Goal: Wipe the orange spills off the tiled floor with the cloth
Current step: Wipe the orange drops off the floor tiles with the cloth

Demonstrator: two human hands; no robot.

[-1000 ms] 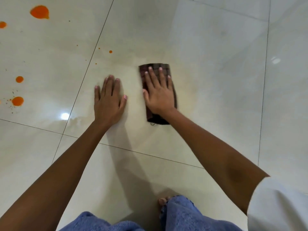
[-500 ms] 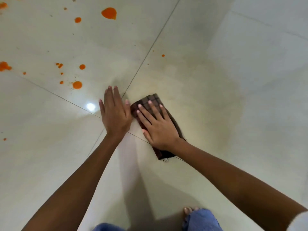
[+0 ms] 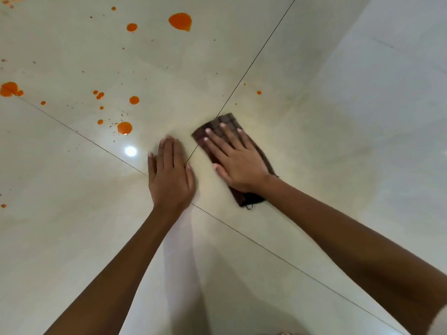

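Since 1.0 s ago: view has swung left and rotated; grout lines now run diagonally. More orange spills (image 3: 180,21) in frame, toward 10–11 o'clock. Cloth (image 3: 226,124), under the flat right hand (image 3: 238,163), went from upright to tilted toward 11 o'clock. Since 0.5 s ago it has parted from the left hand (image 3: 169,175). Jeans gone from bottom edge.

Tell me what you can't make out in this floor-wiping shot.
- Head view: the floor under the cloth is covered by it and the right hand.
- The orange spill at the left edge is cut off.
- The tiny specks near the left hand are too small to identify.
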